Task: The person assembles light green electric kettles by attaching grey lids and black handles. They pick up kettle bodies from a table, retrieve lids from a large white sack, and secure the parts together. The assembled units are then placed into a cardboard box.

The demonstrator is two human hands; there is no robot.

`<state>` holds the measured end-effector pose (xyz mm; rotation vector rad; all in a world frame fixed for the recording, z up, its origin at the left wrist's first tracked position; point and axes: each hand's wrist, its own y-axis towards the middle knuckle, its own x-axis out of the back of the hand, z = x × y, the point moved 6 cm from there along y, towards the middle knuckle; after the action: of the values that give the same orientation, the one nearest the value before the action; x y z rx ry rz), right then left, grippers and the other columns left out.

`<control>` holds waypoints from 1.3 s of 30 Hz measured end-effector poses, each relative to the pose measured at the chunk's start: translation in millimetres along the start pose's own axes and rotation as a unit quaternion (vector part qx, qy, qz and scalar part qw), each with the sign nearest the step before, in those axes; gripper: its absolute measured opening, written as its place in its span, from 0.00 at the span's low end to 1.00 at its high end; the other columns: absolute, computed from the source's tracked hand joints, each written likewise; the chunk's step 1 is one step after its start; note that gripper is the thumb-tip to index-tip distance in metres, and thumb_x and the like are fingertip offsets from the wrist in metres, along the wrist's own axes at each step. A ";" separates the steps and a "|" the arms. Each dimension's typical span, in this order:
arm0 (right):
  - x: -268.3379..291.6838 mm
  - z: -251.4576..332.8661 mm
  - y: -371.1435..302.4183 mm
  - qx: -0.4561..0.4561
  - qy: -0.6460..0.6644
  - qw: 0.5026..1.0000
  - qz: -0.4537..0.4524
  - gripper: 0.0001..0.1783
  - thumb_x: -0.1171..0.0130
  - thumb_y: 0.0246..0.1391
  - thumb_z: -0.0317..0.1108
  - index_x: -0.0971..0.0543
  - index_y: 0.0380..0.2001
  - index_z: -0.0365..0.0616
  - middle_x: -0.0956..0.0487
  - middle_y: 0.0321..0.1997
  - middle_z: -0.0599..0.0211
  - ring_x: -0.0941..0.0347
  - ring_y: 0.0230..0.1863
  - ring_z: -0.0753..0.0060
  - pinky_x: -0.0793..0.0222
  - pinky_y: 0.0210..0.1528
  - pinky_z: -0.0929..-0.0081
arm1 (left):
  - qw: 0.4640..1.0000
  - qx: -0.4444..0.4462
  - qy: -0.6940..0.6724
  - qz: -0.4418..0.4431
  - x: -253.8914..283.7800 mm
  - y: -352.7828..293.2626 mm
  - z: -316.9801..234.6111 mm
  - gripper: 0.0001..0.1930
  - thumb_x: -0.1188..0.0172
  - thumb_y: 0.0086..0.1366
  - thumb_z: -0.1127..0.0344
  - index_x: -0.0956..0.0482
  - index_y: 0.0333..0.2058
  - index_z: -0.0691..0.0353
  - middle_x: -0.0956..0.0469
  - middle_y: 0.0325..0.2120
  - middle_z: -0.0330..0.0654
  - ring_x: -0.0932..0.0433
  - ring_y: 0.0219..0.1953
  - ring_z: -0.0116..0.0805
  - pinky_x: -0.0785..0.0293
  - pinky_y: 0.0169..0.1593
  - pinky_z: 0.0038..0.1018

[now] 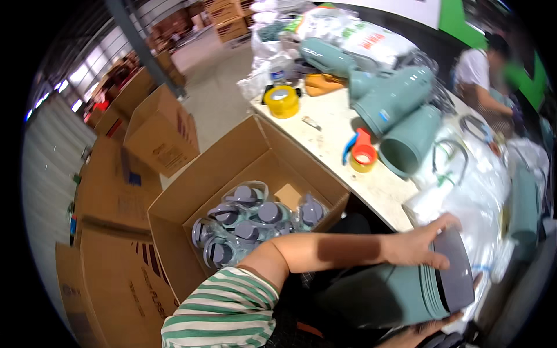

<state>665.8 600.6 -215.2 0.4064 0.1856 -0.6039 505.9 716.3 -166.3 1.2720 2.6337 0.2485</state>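
A large green plastic jug (377, 296) lies tilted in front of me, its threaded neck pointing right. At its mouth is a grey lid (458, 269), with a dark band showing between lid and threads. My left hand (420, 243) reaches across and grips the lid's upper edge, thumb on its near side. From below, my right hand (432, 329) holds the jug near the neck; most of its fingers are hidden. Left of my arm, an open cardboard box (203, 185) contains several bagged jugs with grey lids (270, 212).
On the white table (325, 148) lie several green jug bodies (400, 98), yellow tape (282, 102) and a red-and-blue tape dispenser (361, 153). Clear plastic bags (464, 185) cover its right side. Cartons (116, 278) stand at left. A person (484, 81) works at far right.
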 end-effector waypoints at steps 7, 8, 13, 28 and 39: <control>-7.1 0.7 -3.1 -0.034 0.058 0.997 0.032 0.49 0.43 0.57 0.68 0.36 0.67 0.38 0.33 0.68 0.49 0.38 0.69 0.48 0.45 0.73 0.50 | 0.992 -0.061 -0.015 -0.110 7.5 -27.0 -4.9 0.47 0.28 0.52 0.34 0.40 0.58 0.58 0.35 0.48 0.46 0.34 0.53 0.38 0.35 0.59 0.35; -10.4 -0.1 -3.8 -0.032 0.098 0.994 0.043 0.50 0.43 0.57 0.69 0.37 0.67 0.38 0.33 0.68 0.50 0.38 0.70 0.48 0.45 0.73 0.50 | 0.989 -0.074 0.009 -0.128 8.9 -26.7 -4.3 0.47 0.27 0.50 0.35 0.40 0.57 0.59 0.36 0.48 0.47 0.34 0.53 0.40 0.35 0.59 0.37; -23.6 43.2 3.5 0.207 -0.208 0.954 0.059 0.50 0.30 0.46 0.63 0.34 0.60 0.37 0.30 0.57 0.51 0.32 0.57 0.53 0.33 0.59 0.50 | 0.904 -0.304 0.297 -0.050 7.0 -36.2 -55.5 0.48 0.21 0.36 0.42 0.35 0.50 0.65 0.36 0.48 0.53 0.36 0.54 0.54 0.37 0.59 0.42; -7.4 17.5 4.6 0.097 -0.191 0.977 0.018 0.27 0.38 0.48 0.42 0.26 0.50 0.37 0.27 0.51 0.60 0.33 0.56 0.60 0.45 0.72 0.56 | 0.994 -0.031 0.092 0.053 45.2 -9.3 11.9 0.53 0.22 0.48 0.49 0.43 0.67 0.57 0.40 0.61 0.50 0.37 0.64 0.46 0.38 0.67 0.42; -30.9 8.2 31.8 -0.110 0.059 0.992 0.017 0.61 0.37 0.51 0.71 0.47 0.74 0.40 0.35 0.71 0.46 0.33 0.68 0.52 0.34 0.68 0.58 | 0.989 0.105 -0.079 -0.064 26.2 17.8 22.4 0.60 0.30 0.50 0.29 0.48 0.71 0.59 0.42 0.70 0.54 0.39 0.70 0.48 0.39 0.70 0.40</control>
<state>659.8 636.7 -188.9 0.2314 0.3551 -0.5200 509.1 749.3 -186.6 1.1207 2.6435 -0.1488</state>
